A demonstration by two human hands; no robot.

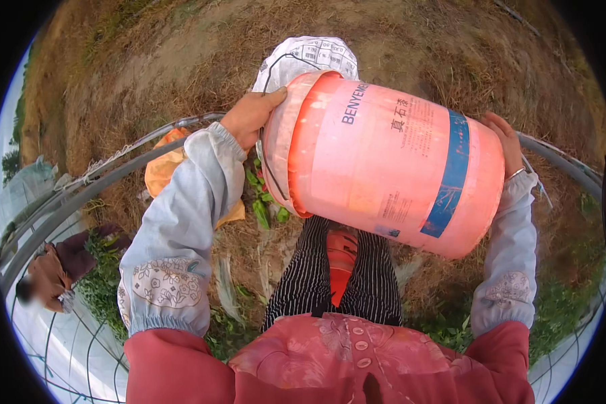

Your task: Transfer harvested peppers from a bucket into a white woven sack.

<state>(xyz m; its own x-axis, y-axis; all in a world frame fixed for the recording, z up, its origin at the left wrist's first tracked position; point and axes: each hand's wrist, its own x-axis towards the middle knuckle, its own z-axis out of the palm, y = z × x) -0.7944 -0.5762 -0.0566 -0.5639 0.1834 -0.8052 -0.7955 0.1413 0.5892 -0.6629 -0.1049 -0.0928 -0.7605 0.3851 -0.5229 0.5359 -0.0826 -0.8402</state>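
Note:
A pink plastic paint bucket (384, 156) with a blue band and printed writing lies tilted on its side in the air before me, its mouth to the left. My left hand (255, 113) grips the rim, thumb over the edge, close to the thin black wire handle (266, 151). At the other end, my right hand (506, 144) supports the base; most of its fingers are hidden behind the bucket. Just beyond the mouth stands a white woven sack (303, 58) bearing print. The inside of the bucket faces away from view. Green peppers (261, 212) with some red ones show below the rim.
An orange bag (164, 164) rests on the ground left of the peppers. Grey hoop pipes (131, 164) cross on both sides. At far left, a person (45, 278) is near green plants (98, 288) and plastic sheeting (28, 189). Dry straw (192, 70) covers the soil.

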